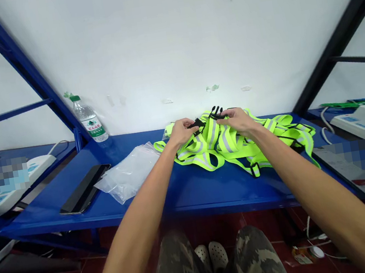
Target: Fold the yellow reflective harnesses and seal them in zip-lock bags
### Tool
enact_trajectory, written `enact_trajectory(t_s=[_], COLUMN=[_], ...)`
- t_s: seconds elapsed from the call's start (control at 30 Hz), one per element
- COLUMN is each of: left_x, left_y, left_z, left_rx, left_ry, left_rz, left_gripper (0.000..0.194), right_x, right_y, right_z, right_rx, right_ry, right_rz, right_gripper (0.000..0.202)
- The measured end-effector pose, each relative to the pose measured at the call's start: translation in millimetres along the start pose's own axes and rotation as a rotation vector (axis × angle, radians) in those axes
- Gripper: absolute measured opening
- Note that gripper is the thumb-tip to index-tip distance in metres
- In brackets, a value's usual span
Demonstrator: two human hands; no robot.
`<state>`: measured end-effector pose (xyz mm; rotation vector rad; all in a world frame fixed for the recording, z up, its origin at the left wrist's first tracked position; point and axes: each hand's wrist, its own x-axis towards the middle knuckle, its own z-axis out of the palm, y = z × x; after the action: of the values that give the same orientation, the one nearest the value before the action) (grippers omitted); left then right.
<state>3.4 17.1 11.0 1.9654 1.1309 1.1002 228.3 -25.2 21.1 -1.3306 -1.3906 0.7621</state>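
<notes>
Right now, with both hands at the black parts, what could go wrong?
Tangling: the lime straps lie in overlapping loops and might snag. Mismatch: the pronged buckle part at the right hand and the black piece at the left hand are apart; in this heap they may belong to different straps. Fall: the dark flat device lies near the front edge of the blue table and could be knocked off.

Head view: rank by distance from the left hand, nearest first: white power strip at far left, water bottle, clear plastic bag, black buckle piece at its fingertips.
From the left hand:
1. Black buckle piece: at its fingertips.
2. Clear plastic bag: just to its left, on the blue bench.
3. Water bottle: farther left, by the wall.
4. White power strip: far left, beyond the blue frame post.
</notes>
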Motion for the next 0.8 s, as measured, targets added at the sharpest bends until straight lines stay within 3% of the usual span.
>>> enact_trajectory(t_s=[0.13, 0.33, 0.47, 0.63, 0.73, 0.8], left_x=[-14, -24, -20, -16, -18, -19], left_y=[-12, -15, -14, -13, -11, -10], left_z=[7.9, 5.1, 2.6, -1.8, -4.5, -5.0], left_rx=[-0.036, 0.072, -0.046, -0.386, -0.478, -0.476], left_ry=[-0.025, 0.133, 0.2, 0.153, 0.093, 0.053], left_rz=[0.077, 0.16, 0.161, -0.003, 0.012, 0.02], left_gripper=[0.021, 0.037, 0.042, 0.048, 0.048, 0.05], right_x=[-5, -11, -12, -11, -15, -19], right_y=[14, 21, 20, 24, 24, 22], right_z=[7, 15, 16, 16, 15, 16], right_rx=[0.208, 0.356, 0.408, 0.195, -0.05, -0.156], right_ry=[0.052, 0.024, 0.022, 0.331, 0.365, 0.356], right_rz=[-0.002, 0.088, 0.099, -0.201, -0.392, -0.445], right_gripper=[0.042, 0.042, 0.042, 0.029, 0.021, 0.022])
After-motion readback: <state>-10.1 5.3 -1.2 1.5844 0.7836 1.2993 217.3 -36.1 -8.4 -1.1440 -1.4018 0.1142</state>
